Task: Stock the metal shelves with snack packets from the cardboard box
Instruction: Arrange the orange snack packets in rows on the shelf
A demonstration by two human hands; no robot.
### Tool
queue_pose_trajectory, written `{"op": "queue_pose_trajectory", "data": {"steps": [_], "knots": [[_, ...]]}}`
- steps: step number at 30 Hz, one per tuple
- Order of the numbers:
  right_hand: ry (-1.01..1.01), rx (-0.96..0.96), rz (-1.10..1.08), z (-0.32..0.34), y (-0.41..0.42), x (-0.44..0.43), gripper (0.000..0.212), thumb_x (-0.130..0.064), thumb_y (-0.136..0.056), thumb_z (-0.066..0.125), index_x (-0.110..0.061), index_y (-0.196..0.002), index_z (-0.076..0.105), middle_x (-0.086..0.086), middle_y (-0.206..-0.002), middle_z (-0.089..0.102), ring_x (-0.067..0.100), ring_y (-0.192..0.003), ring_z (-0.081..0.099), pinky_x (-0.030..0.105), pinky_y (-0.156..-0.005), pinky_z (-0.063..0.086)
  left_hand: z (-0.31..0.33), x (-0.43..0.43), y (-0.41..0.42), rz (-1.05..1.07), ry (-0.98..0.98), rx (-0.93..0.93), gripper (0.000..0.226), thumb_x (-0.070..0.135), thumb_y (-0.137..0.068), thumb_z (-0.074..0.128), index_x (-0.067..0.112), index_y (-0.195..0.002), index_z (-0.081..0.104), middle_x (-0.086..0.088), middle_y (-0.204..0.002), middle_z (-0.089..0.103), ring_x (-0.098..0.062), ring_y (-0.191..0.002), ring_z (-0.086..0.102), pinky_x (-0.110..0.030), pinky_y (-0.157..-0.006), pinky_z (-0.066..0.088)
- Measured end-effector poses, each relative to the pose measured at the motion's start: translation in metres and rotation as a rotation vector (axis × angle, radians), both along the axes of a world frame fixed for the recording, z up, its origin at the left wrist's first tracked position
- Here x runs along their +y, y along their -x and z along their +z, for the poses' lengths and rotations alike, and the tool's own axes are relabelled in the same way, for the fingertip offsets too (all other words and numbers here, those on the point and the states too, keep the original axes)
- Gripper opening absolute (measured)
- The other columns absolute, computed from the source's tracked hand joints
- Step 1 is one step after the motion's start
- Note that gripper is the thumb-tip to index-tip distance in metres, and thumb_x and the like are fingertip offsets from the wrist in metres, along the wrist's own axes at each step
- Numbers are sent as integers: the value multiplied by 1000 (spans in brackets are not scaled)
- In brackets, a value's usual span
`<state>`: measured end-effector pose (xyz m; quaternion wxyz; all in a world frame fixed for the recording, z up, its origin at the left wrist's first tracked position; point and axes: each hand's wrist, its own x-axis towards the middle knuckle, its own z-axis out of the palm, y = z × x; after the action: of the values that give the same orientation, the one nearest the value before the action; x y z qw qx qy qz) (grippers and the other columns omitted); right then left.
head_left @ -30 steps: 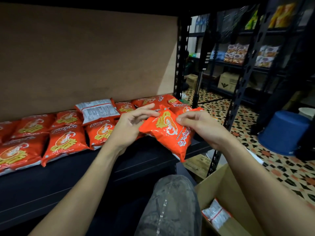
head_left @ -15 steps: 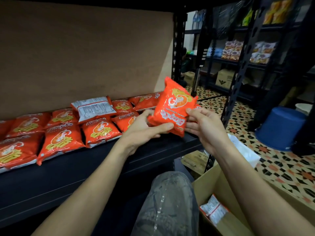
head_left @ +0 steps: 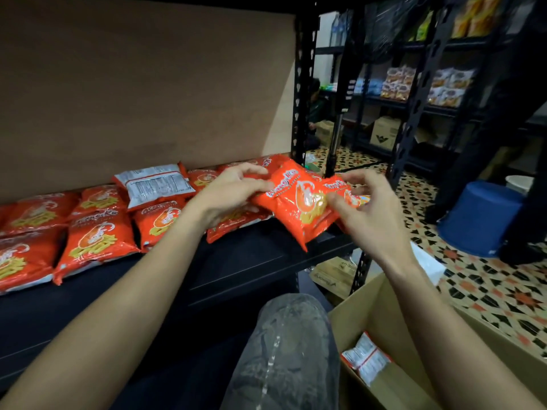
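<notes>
Both hands on the orange packet [head_left: 299, 205] at the right end of the shelf [head_left: 251, 261]: left hand [head_left: 228, 196] pinches its far-left corner, right hand [head_left: 367, 214] pinches its right edge. Lay it flat, logo up (matching the stocked packets [head_left: 97, 241]), back from the near lip.

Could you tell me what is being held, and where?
An orange snack packet: left hand pinches its top-left corner, right hand pinches its right edge.

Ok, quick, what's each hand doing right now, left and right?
Left hand: pinches the orange packet at its top corner.
Right hand: fingers curled, pinches the same packet's right side.
</notes>
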<state>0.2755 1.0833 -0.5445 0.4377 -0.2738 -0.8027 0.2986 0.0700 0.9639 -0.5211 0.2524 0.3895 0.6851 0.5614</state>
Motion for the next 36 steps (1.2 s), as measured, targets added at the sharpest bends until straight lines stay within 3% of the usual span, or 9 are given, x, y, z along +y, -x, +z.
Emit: {"op": "queue_pose_trajectory", "data": {"steps": [5,7,11,16,23,36], "knots": [[-237,-255,120,-22,17,-6,41,-41,-91,65,-26,-129,61,-3,-126,57,17,-122,49,40,-106,37,-13,23,1,-42,109,294,16,16,-90,69,17,-103,60,-4,-89,70,-17,-77,65,-27,-73,53],[-274,-354,82,-30,21,-8,42,-44,-93,60,-26,-132,60,-1,-128,55,20,-124,47,41,-107,34,-15,27,6,-33,182,458,15,25,-90,70,23,-102,63,-2,-95,70,-17,-87,68,-31,-83,54],[-281,-470,42,-39,23,-13,44,-45,-96,56,-25,-136,56,1,-133,52,24,-124,46,41,-103,32,-16,29,5,17,211,854,20,34,-96,60,21,-109,67,3,-106,68,-15,-100,62,-30,-86,47],[-251,-463,34,-40,24,-16,43,-42,-95,57,-23,-134,57,3,-131,53,25,-121,47,42,-104,35,-23,27,9,-15,279,1029,36,40,-104,37,22,-120,62,-2,-120,68,-26,-110,62,-41,-93,47],[-242,-460,41,-36,28,-19,44,-44,-94,56,-24,-133,58,3,-128,54,23,-120,47,41,-104,36,-29,28,19,13,290,993,41,43,-106,31,25,-131,58,-2,-125,65,-25,-108,62,-38,-90,49],[-291,-667,-5,-20,43,-24,48,-48,-96,46,-28,-139,55,8,-130,54,29,-123,45,43,-104,32,-32,34,25,-20,330,952,47,37,-106,32,18,-146,45,-4,-148,49,-26,-135,46,-35,-111,36]]}}
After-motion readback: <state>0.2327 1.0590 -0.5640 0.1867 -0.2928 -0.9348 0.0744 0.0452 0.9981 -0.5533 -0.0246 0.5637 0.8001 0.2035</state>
